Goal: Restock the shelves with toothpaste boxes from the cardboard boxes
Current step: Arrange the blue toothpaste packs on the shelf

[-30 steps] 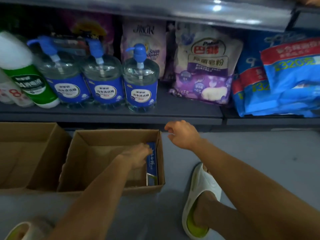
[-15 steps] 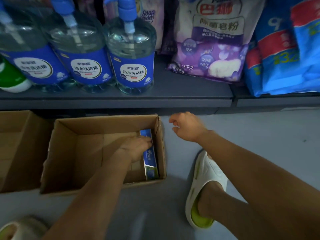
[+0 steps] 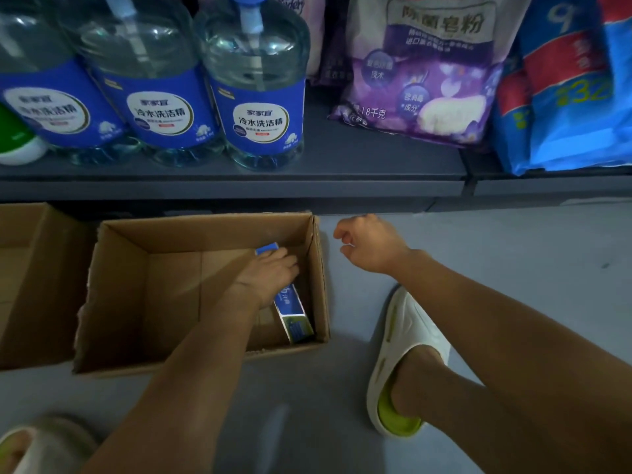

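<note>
Landmark is the open carton (image 3: pixel 116 295) on the floor. Left of it, a second carton (image 3: pixel 30 285), touching or nearly so. Above it on the shelf (image 3: pixel 239 186), three blue-label bottles (image 3: pixel 260 107). Inside the carton, against its right wall, your left hand (image 3: pixel 270 275) is wrapped around a blue toothpaste box (image 3: pixel 294 319). Right of the carton and just outside its far corner, your right hand (image 3: pixel 369 244) hangs loosely curled, holding nothing. Further right, a foot in a white slipper (image 3: pixel 403 354).
</note>
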Demonstrator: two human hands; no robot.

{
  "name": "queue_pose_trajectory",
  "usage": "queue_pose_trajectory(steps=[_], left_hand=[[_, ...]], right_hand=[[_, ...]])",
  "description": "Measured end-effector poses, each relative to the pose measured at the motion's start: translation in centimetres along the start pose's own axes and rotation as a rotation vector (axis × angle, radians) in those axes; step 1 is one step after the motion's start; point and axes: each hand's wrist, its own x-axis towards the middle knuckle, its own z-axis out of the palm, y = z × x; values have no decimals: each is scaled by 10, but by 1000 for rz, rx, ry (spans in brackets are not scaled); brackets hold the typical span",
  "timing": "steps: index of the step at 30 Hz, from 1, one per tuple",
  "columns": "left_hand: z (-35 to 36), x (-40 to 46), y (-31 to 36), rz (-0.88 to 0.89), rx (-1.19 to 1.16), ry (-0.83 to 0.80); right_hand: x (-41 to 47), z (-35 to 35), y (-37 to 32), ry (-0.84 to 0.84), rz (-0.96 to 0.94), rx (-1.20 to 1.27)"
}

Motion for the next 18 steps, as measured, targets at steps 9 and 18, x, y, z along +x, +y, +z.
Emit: queue_pose_trajectory(steps=[9,18], left_hand=[[17,-12,-28,-86,-51,-187],[25,-21,-34,-152,-135,-224]], right_hand=[[1,10,-5,-29,-18,-38],[3,14,-4,-35,-12,-55]])
